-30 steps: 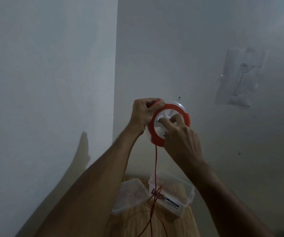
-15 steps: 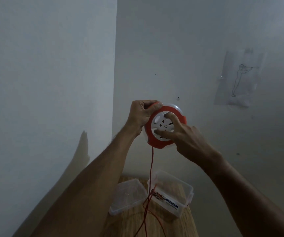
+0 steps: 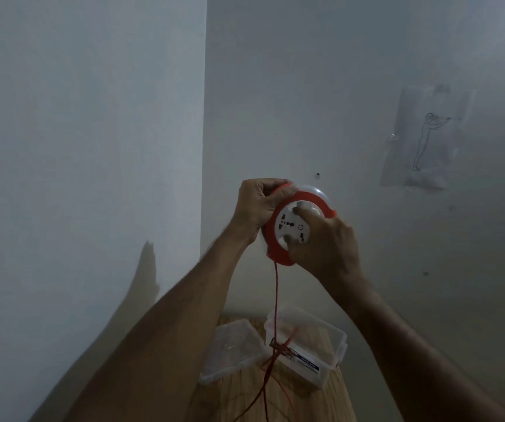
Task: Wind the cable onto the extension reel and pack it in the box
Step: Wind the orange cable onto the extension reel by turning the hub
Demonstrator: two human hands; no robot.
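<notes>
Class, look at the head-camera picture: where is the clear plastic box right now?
The clear plastic box stands open on the wooden table, low and centre-right in the head view, with its lid beside it on the left and the red cable hanging before it.

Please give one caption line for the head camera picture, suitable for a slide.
Both hands (left, right) hold the reel while its red cable hangs to the open box.
</notes>
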